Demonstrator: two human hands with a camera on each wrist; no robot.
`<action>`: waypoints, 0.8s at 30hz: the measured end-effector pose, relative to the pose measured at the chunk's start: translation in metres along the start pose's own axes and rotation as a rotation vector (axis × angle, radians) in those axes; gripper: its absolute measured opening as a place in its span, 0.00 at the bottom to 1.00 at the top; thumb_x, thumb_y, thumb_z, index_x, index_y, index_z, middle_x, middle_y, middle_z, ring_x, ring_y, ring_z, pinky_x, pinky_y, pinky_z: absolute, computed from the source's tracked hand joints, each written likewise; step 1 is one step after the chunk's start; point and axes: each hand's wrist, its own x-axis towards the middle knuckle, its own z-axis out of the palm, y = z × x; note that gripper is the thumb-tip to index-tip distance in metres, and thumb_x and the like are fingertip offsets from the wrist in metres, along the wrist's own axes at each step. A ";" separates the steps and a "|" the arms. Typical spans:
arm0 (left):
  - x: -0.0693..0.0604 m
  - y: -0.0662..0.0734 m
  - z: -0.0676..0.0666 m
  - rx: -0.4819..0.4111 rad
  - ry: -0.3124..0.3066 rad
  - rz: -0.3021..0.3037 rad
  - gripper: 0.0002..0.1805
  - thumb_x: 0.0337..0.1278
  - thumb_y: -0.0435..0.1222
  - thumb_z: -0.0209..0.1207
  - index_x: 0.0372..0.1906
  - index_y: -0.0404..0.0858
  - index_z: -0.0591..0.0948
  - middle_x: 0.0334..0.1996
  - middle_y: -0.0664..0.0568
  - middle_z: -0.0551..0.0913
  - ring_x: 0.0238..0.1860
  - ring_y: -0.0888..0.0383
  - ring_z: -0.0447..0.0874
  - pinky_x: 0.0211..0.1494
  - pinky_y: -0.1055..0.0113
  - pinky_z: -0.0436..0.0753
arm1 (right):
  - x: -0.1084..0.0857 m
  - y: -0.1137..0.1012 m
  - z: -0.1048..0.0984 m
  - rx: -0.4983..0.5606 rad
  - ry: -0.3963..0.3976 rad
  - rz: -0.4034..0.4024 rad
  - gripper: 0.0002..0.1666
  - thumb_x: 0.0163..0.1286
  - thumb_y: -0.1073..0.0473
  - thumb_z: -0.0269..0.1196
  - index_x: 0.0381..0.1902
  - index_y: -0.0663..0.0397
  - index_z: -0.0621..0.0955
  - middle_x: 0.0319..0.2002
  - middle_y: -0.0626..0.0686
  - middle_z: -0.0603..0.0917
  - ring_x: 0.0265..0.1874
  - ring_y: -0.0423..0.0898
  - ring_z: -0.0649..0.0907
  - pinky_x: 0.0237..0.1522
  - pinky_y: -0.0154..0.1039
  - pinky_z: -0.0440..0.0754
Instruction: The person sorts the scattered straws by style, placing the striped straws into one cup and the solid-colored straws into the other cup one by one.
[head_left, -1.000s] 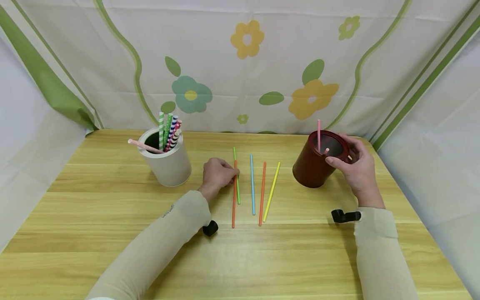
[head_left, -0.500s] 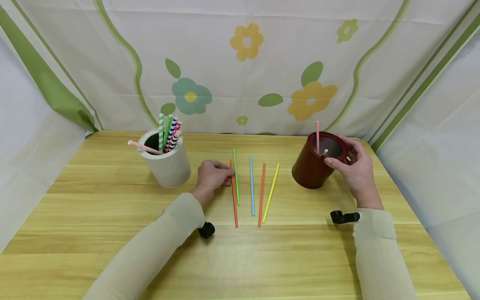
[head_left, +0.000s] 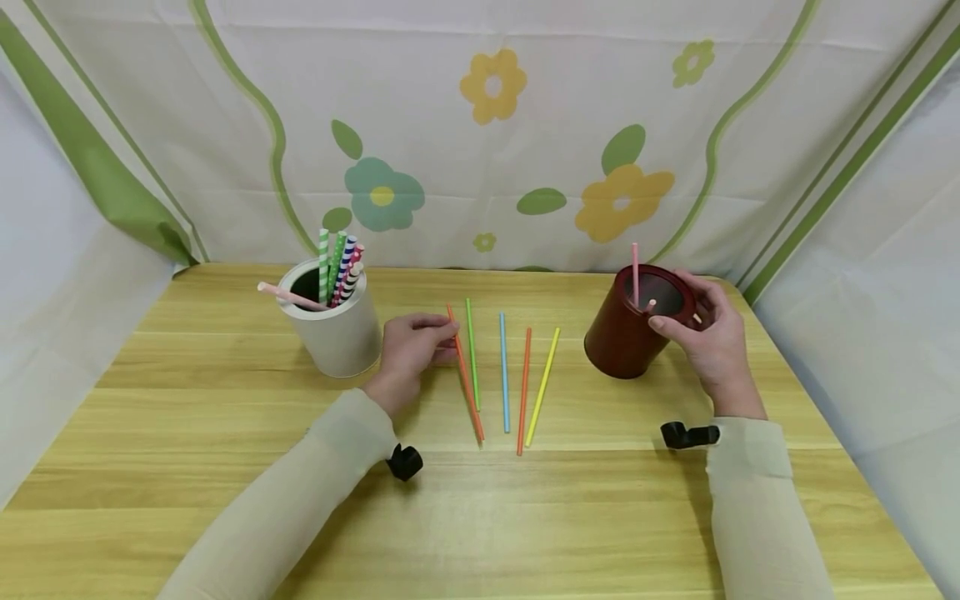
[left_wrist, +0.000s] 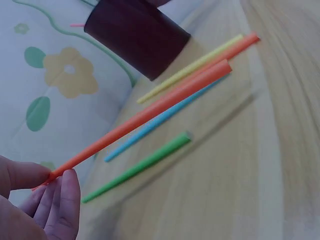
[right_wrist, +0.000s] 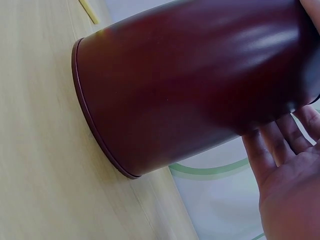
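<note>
Between thumb and fingers my left hand [head_left: 408, 354] pinches an orange straw [left_wrist: 145, 115] near its far end; the left wrist view shows the straw raised off the table. Just right of it lie a green straw [head_left: 472, 354], a blue straw [head_left: 504, 372], another orange straw [head_left: 524, 390] and a yellow straw [head_left: 542, 387]. On the right side, my right hand [head_left: 712, 333] grips the rim of a dark red cup [head_left: 624, 335], thumb at the front and fingers behind. A pink straw [head_left: 635, 275] stands up in that cup, with a second straw's tip [head_left: 652, 305] at the rim.
A white cup [head_left: 337, 337] stands at the left, holding several patterned straws [head_left: 335, 267] and a pale pink straw [head_left: 288, 295] leaning over its rim. Behind the wooden table [head_left: 480, 525] hangs a flowered curtain [head_left: 442, 125].
My left hand has drawn back to the left with the orange straw, whose far end swung left and away from the green straw. The right hand stays on the dark red cup.
</note>
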 end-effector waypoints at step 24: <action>-0.029 0.070 0.039 -0.286 0.034 0.370 0.08 0.69 0.28 0.70 0.48 0.35 0.84 0.40 0.50 0.83 0.39 0.58 0.89 0.51 0.61 0.93 | 0.000 -0.002 -0.001 0.008 -0.012 -0.005 0.44 0.63 0.73 0.77 0.75 0.51 0.76 0.61 0.39 0.82 0.59 0.34 0.81 0.53 0.18 0.81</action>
